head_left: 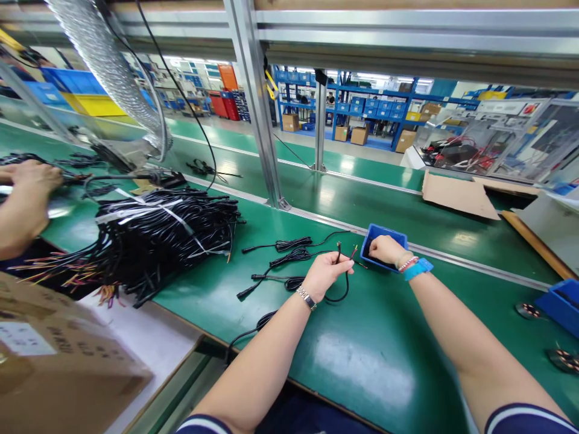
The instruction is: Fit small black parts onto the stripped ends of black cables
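Observation:
My left hand (324,276) pinches a black cable (346,290) close to its stripped end, where short red and other coloured wire tips stick up. My right hand (385,249) reaches into a small blue bin (384,230); its fingertips are down inside, and what they touch is hidden. Left of my left hand lie several coiled black cables (293,243) with round connectors on the green bench. Farther left sits a large bundle of black cables (167,223) tied with white strips, its coloured wire ends spilling toward the front edge.
Another person's hand (31,187) works at the far left. A cardboard box (63,355) stands at the lower left. A metal post (257,102) rises behind the bench. At right are a blue bin (561,304), round coil parts (528,310) and flat cardboard (459,194).

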Action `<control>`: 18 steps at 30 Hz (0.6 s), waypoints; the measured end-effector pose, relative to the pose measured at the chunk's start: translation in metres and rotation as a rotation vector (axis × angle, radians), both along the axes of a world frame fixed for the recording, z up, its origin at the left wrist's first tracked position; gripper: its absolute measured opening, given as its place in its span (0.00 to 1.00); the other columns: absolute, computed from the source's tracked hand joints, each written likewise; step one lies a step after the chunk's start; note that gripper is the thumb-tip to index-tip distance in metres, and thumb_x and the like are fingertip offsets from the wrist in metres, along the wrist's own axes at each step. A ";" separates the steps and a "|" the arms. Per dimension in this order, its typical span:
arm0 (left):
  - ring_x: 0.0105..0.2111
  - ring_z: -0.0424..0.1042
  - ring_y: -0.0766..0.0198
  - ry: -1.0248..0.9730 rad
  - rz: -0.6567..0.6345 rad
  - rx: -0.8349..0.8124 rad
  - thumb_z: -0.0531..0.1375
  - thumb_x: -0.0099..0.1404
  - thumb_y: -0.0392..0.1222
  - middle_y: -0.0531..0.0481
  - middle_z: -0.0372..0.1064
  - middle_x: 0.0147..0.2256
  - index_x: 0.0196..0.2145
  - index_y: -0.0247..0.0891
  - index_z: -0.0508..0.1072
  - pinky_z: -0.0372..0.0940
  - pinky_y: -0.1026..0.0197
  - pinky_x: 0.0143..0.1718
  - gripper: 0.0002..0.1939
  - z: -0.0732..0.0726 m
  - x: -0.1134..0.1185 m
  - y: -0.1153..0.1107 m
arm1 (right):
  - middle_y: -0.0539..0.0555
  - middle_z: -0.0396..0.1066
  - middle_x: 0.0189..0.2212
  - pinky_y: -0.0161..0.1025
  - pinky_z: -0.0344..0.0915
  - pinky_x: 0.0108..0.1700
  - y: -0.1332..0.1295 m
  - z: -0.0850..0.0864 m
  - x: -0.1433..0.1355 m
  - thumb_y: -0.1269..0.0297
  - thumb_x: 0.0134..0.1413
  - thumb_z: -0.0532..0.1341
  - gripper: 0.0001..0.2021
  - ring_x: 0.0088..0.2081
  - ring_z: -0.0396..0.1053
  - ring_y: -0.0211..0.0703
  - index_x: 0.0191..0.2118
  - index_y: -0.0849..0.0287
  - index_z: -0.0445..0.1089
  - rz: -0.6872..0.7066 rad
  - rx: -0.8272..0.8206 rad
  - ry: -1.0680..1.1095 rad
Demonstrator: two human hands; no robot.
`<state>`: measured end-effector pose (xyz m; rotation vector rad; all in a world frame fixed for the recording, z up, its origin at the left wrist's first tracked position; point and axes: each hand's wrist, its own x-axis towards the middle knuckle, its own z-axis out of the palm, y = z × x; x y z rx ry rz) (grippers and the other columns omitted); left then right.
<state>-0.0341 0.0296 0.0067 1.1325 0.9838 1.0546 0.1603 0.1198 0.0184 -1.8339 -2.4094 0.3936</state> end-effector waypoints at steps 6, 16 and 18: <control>0.15 0.46 0.77 -0.022 0.025 -0.023 0.63 0.47 0.47 0.53 0.67 0.21 0.26 0.33 0.68 0.41 0.67 0.18 0.14 -0.001 0.000 0.001 | 0.59 0.73 0.26 0.31 0.61 0.32 0.000 -0.009 -0.003 0.72 0.40 0.59 0.06 0.28 0.70 0.41 0.24 0.62 0.74 -0.031 -0.010 -0.080; 0.16 0.54 0.75 -0.044 0.084 -0.003 0.63 0.47 0.43 0.52 0.68 0.21 0.24 0.34 0.67 0.49 0.67 0.21 0.10 0.000 0.001 0.001 | 0.53 0.72 0.30 0.35 0.63 0.37 -0.047 0.017 -0.009 0.60 0.51 0.55 0.10 0.31 0.68 0.39 0.32 0.61 0.70 0.060 0.269 0.520; 0.17 0.55 0.75 -0.044 0.083 -0.008 0.63 0.47 0.43 0.52 0.68 0.21 0.23 0.34 0.67 0.49 0.67 0.21 0.11 0.001 0.002 0.000 | 0.53 0.71 0.29 0.36 0.64 0.34 -0.063 0.019 -0.017 0.59 0.50 0.56 0.11 0.30 0.68 0.40 0.32 0.60 0.69 0.089 0.271 0.716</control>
